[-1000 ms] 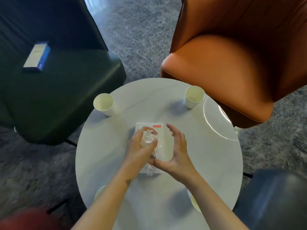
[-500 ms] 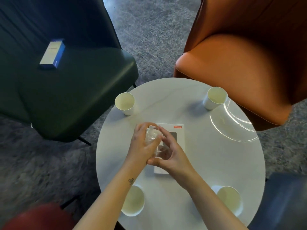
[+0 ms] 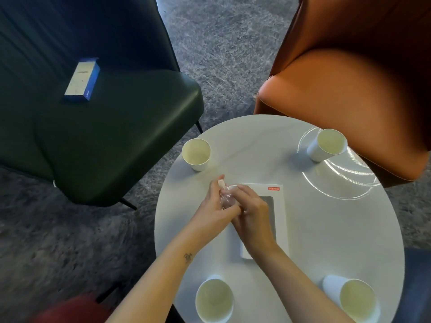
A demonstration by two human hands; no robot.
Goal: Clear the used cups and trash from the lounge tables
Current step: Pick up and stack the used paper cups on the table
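Right hand now closes onto left hand | both grasp crumpled clear plastic wrapper | above flat white box, glossy round bench

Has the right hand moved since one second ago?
Yes. Against the white box, the right hand went left, from the box's right edge to its left edge, and now grips the crumpled plastic together with the left hand.

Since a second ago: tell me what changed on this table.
The right hand, open a second ago, closed onto the crumpled plastic wrapper that the left hand grips; both now squeeze it above the white box. That box, the four paper cups and the blue box on the green chair stayed put.
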